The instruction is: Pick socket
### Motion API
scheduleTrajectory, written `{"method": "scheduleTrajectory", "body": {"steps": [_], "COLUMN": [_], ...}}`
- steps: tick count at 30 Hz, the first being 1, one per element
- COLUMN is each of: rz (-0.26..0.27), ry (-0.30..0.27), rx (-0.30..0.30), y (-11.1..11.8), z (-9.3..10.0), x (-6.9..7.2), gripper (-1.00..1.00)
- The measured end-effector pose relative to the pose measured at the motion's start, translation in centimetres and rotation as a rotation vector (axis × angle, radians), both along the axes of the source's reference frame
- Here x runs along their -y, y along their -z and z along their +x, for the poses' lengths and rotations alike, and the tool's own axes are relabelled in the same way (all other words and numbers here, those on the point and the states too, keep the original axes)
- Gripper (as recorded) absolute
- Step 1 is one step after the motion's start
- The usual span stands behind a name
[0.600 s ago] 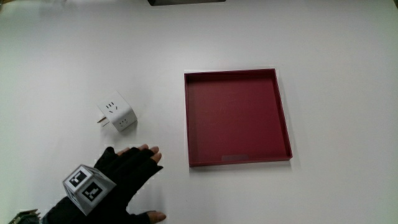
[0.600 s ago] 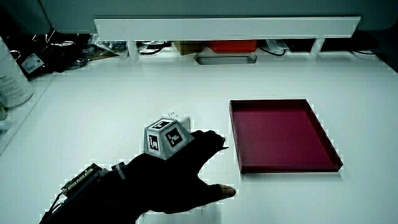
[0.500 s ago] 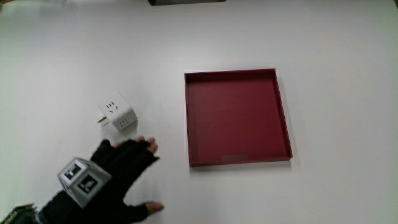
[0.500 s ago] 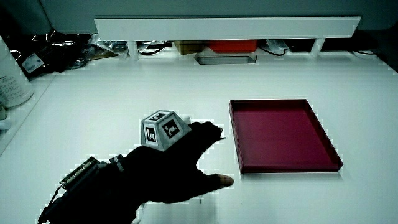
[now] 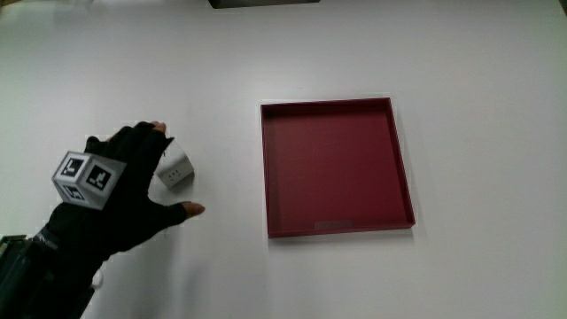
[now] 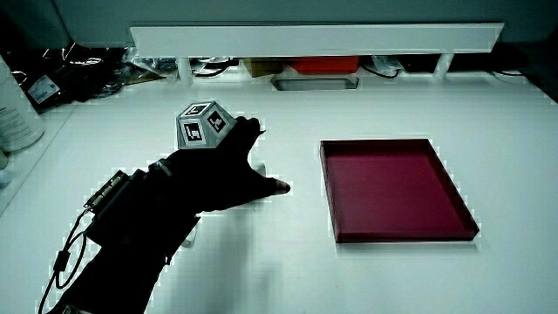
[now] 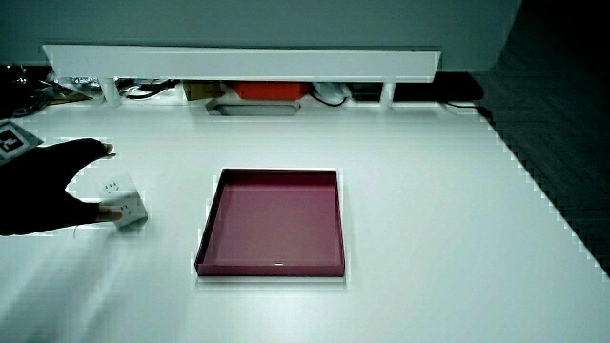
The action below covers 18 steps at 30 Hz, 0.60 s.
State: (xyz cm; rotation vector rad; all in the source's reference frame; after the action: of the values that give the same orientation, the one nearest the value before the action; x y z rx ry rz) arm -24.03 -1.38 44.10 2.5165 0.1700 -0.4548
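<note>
The white cube socket point(image 5: 176, 171) lies on the white table beside the red tray point(image 5: 337, 103), partly covered by the hand point(image 5: 124, 182). The black-gloved hand reaches over the socket with its fingers spread past it and its thumb on the table nearer to the person. In a side view the socket point(image 7: 122, 200) sits between the thumb and the outstretched fingers of the hand point(image 7: 43, 191), resting on the table. In a side view the hand point(image 6: 222, 170) hides the socket. The patterned cube point(image 5: 87, 178) rides on the hand's back.
The shallow red square tray point(image 6: 392, 187) point(image 7: 276, 219) holds nothing. A low white partition point(image 6: 314, 39) runs along the table's edge farthest from the person, with cables and an orange object point(image 6: 323, 64) under it. A white container point(image 6: 13, 113) stands at the table's edge.
The hand has moved away from the person, from the table nearer the person to over the socket, now covering part of it. The socket and tray have stayed in place.
</note>
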Motion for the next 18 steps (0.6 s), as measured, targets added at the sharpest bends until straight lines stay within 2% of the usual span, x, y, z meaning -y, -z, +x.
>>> {"method": "scheduleTrajectory", "body": {"steps": [1,3,9,10,11,16,18], "rz": [-0.001,-0.044,-0.111,-0.125,-0.121,-0.177,-0.18], "ry": [0.013,0.033,0.094,0.097,0.106,0.111,0.113], "rx": [0.007,-0.01,0.016,0.01,0.029,0.064,0.06], "y": [-0.5,-1.3,-3.7,-3.7,-4.0,-5.6,-6.0], "z": [-0.3,-0.5,-1.1,-1.0,-1.0,-1.1,-1.2], "x": [0.3,1.1,2.5,2.7,2.8,3.0,3.0], "gripper": [0.0,0.0,0.0,0.0,0.0,0.0,0.0]}}
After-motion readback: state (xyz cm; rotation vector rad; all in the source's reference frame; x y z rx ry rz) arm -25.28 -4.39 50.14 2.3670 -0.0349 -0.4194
